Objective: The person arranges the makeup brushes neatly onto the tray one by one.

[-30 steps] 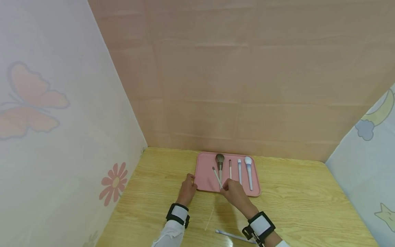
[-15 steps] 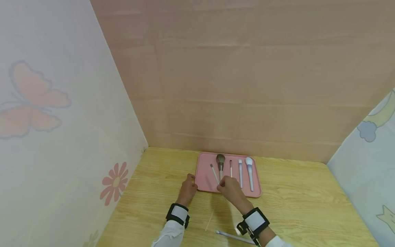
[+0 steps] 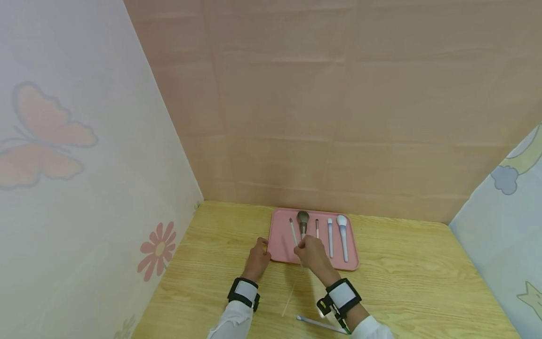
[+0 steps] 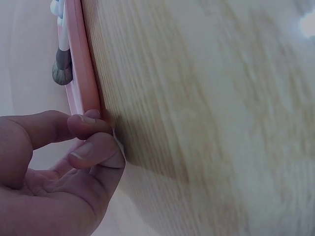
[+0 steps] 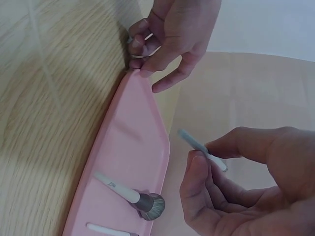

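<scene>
My right hand [image 3: 313, 256] pinches a thin white makeup brush [image 3: 293, 230] with a small dark tip between thumb and fingers, above the tray's left half. In the right wrist view this brush [image 5: 197, 145] is held clear of the tray. The pink tray [image 3: 279, 223] lies flat, and my left hand [image 3: 256, 261] grips its near left corner with curled fingers. On the tray lie a large dark-bristled brush [image 3: 303, 217], a thin dark-tipped brush [image 3: 317, 227] and two white-and-lilac brushes, one narrow [image 3: 330, 238] and one broad [image 3: 343, 238]. My right hand hides some handles.
Another slim lilac brush [image 3: 319, 323] lies on the wooden table [image 3: 406, 273] near the front, by my right wrist. A beige backdrop [image 3: 338, 117] rises just behind the tray. Patterned white panels stand at the left [image 3: 97, 212] and right [image 3: 499, 226].
My right hand has shifted left and farther away over the tray with the brush, which now stands more nearly parallel to the others. My left hand keeps its place at the corner.
</scene>
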The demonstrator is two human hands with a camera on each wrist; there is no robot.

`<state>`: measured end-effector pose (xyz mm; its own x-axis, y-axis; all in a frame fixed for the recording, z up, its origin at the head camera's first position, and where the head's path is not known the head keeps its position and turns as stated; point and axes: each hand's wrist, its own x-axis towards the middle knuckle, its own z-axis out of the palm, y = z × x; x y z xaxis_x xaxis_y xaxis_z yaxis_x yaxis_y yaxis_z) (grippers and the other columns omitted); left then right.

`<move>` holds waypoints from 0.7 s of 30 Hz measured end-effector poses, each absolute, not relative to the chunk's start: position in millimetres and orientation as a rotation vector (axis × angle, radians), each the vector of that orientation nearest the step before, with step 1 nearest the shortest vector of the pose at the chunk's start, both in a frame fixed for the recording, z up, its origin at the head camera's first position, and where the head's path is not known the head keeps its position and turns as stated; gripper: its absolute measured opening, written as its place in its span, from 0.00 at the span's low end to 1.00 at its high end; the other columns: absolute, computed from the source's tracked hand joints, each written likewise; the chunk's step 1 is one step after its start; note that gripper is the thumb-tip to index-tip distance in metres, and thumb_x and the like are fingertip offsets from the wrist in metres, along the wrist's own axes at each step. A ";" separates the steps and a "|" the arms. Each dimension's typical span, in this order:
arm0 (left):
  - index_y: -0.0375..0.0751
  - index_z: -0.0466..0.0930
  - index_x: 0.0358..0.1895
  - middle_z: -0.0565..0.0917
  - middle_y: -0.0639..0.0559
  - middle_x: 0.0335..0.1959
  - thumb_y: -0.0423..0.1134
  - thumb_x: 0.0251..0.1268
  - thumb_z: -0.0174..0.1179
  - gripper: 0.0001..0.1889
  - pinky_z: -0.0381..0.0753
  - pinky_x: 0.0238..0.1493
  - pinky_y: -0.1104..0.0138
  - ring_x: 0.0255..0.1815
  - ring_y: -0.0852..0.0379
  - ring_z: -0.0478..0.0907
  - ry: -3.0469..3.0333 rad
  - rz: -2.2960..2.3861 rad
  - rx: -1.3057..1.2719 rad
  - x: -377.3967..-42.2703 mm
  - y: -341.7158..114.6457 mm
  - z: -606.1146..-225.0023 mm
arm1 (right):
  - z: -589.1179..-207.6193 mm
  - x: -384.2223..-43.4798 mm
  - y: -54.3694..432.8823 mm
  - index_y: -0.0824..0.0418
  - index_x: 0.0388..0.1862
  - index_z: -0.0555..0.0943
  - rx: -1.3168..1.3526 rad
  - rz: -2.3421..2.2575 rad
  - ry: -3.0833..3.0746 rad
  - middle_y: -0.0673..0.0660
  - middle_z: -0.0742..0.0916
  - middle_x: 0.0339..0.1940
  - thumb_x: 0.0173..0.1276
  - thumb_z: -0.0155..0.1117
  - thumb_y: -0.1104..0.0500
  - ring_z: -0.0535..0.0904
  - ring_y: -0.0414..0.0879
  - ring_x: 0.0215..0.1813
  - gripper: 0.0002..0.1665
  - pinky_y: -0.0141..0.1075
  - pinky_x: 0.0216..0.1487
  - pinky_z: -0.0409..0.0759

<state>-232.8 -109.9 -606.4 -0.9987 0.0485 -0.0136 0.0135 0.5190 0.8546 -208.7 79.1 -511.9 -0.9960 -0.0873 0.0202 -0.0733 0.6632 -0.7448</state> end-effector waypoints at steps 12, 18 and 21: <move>0.33 0.69 0.58 0.70 0.55 0.20 0.27 0.61 0.53 0.20 0.62 0.21 0.68 0.19 0.60 0.65 2.687 1.498 0.045 -236.9 -112.2 -609.9 | -515.1 -222.2 72.3 0.64 0.23 0.85 -0.055 -1.257 2.882 0.53 0.84 0.21 0.60 0.66 0.64 0.74 0.41 0.21 0.07 0.34 0.25 0.72; 0.34 0.69 0.58 0.70 0.54 0.21 0.27 0.61 0.53 0.20 0.62 0.21 0.67 0.19 0.59 0.65 2.672 1.497 0.012 -238.0 -112.0 -611.1 | -514.8 -227.2 71.3 0.66 0.25 0.86 -0.025 -1.303 2.845 0.53 0.83 0.18 0.61 0.65 0.64 0.74 0.41 0.18 0.08 0.32 0.21 0.71; 0.35 0.69 0.57 0.69 0.54 0.20 0.27 0.59 0.54 0.21 0.61 0.20 0.68 0.18 0.60 0.64 2.684 1.495 0.010 -238.5 -111.3 -610.3 | -516.5 -229.6 72.2 0.67 0.24 0.86 -0.024 -1.306 2.840 0.52 0.82 0.15 0.62 0.64 0.65 0.73 0.40 0.16 0.09 0.31 0.20 0.69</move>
<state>-238.5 -111.3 -610.3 -0.9976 0.0398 -0.0574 -0.0279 0.5268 0.8495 -229.6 72.2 -516.5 -0.9998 -0.0205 -0.0073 -0.0077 0.6510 -0.7591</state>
